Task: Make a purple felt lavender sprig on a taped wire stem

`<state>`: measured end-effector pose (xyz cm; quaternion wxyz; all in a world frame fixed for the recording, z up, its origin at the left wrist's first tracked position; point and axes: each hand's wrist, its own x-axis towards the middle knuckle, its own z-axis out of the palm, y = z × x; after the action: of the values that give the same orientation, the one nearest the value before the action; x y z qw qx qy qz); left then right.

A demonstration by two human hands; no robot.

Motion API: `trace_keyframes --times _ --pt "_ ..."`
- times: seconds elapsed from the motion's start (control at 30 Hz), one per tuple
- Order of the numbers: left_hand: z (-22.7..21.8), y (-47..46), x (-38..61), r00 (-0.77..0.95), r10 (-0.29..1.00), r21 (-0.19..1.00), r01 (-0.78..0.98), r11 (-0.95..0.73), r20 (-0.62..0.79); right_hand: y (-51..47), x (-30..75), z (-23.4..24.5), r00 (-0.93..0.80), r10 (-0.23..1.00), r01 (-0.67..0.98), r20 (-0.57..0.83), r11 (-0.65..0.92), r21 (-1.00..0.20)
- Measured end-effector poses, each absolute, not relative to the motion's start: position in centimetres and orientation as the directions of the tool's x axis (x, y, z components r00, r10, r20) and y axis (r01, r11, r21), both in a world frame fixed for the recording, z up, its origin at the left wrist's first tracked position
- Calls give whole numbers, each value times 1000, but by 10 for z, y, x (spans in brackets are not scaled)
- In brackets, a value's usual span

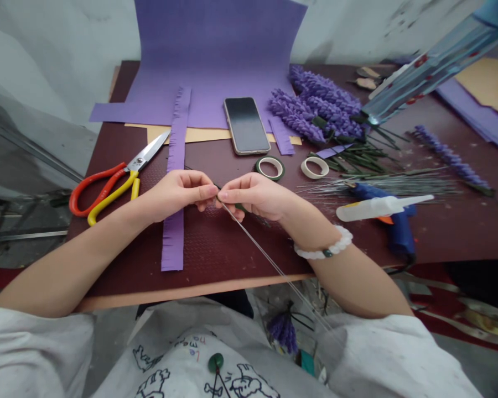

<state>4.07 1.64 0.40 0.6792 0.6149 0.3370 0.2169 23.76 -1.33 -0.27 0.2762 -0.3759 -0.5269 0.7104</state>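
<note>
Head view looks down on a thin grey wire [274, 265], held low over the table. Its long axis runs on a diagonal. The upper end points away from the person and to their left, between the two hands. The lower end slants back past the table edge towards their right side, over the lap.

The left hand [180, 193] is curled, with thumb and forefinger pressed together on the wire's top end. The right hand [257, 196] meets it almost fingertip to fingertip and pinches the same wire just below. A bit of dark green shows under its fingers, but I cannot tell what it is. A white beaded bracelet [326, 249] sits on the right wrist.

The table [232, 254] is dark maroon with a fine dimpled texture and a pale front edge. It stands against a scuffed whitish wall.

A fringed purple paper strip [175, 221] lies flat under the left hand. Scissors [116, 182] with red and yellow handles lie further left. A big purple sheet [216, 50] curves up the wall behind a dark phone [246, 124].

Two tape rolls [269, 167] lie just beyond the hands, one green and one pale. To the right are a bundle of straight wires [377, 185], a blue glue gun [398, 221] and a heap of knobbly purple lavender stems [319, 105].
</note>
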Motion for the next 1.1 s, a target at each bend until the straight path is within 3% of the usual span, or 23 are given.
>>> trace_keyframes --times 0.33,0.57,0.73,1.1 --pt "0 18 40 687 719 982 -41 183 -106 -12 239 -4 -602 762 -62 -238 -342 -938" --pt "5 17 42 704 674 946 -10 323 -222 -13 236 -3 -571 788 -46 -231 -311 -949" --pt "2 16 42 592 785 982 65 180 -183 -13 235 -4 -583 780 -41 -227 -308 -951" --pt "0 17 45 601 778 890 -237 390 -181 -13 237 1 -616 760 -158 -210 -380 -911"
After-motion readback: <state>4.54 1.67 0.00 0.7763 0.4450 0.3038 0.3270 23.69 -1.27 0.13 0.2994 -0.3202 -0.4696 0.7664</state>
